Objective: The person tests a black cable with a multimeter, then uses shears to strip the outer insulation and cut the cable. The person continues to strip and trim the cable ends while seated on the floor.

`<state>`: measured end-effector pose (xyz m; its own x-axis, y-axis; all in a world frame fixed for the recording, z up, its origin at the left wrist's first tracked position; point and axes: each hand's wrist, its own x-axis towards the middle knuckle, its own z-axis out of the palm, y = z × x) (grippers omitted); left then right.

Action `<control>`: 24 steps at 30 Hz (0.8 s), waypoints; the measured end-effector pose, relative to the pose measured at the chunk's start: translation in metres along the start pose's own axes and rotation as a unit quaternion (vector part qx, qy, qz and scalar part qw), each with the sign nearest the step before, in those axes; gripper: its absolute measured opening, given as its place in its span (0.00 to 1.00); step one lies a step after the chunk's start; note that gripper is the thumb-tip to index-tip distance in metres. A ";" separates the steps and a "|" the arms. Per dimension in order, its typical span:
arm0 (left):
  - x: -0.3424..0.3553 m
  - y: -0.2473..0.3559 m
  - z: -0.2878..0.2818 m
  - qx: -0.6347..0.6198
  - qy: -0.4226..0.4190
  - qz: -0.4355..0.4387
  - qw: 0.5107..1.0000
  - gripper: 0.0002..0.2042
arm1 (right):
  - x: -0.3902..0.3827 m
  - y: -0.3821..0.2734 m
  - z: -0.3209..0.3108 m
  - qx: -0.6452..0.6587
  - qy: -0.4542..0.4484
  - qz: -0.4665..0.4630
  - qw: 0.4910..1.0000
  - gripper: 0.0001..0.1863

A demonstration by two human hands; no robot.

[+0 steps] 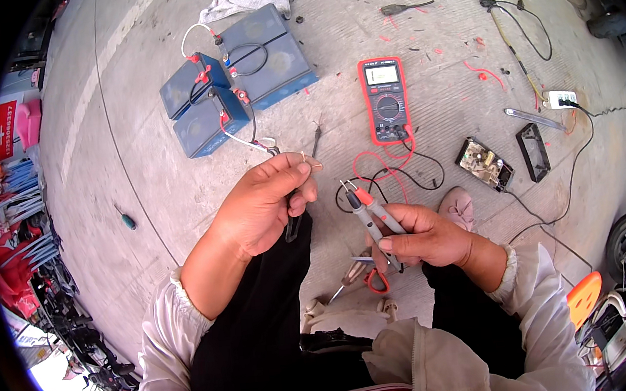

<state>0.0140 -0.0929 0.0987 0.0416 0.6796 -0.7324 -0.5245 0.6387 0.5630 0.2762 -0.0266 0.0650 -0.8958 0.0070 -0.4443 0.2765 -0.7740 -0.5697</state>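
Note:
My left hand [269, 199] is closed in a pinch on a cable end, with small copper-coloured metal [316, 168] past the fingertips. A black loop of cable hangs under that hand. My right hand [432, 236] grips two multimeter probes side by side, a black-tipped probe [363, 213] and a red-tipped probe [378, 209]. Their bare points face the left hand without touching it. Ahead lies a red-framed multimeter [387, 103], its screen lit, red and black leads running from it. Several blue-grey batteries [268, 65], joined by wires, stand at the upper left; white and black wires run from them toward my left hand.
An opened case with a circuit board [484, 163] lies right, beside its black cover [532, 152]. Near them are a white power socket [559, 100] and trailing cords. Orange-handled scissors [377, 282] lie between my feet. A screwdriver [128, 221] is far left; wire scraps are scattered ahead.

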 end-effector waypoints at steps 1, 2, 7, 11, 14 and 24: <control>0.001 -0.001 0.004 0.013 0.006 0.001 1.000 0.08 | 0.003 -0.002 0.006 -0.001 0.006 -0.014 1.000 0.10; 0.002 -0.001 0.008 0.010 0.018 0.005 1.000 0.07 | 0.006 -0.004 0.011 0.001 0.015 -0.026 1.000 0.09; 0.004 -0.005 0.012 -0.010 -0.008 0.017 1.000 0.06 | 0.013 0.001 0.012 -0.022 0.032 -0.030 0.999 0.09; 0.005 -0.007 0.013 -0.014 -0.009 0.019 1.000 0.06 | 0.016 0.004 0.013 -0.034 0.046 -0.034 0.998 0.07; 0.005 -0.006 0.013 -0.041 -0.002 0.005 0.999 0.05 | 0.019 0.009 0.015 -0.005 0.049 -0.058 0.997 0.07; 0.005 -0.008 0.012 -0.047 -0.017 0.013 0.999 0.05 | 0.026 0.009 0.017 0.009 0.056 -0.050 0.997 0.09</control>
<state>0.0282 -0.0907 0.0953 0.0541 0.7083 -0.7038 -0.6037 0.5846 0.5420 0.2489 -0.0444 0.0603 -0.8735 0.1544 -0.4616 0.1809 -0.7774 -0.6024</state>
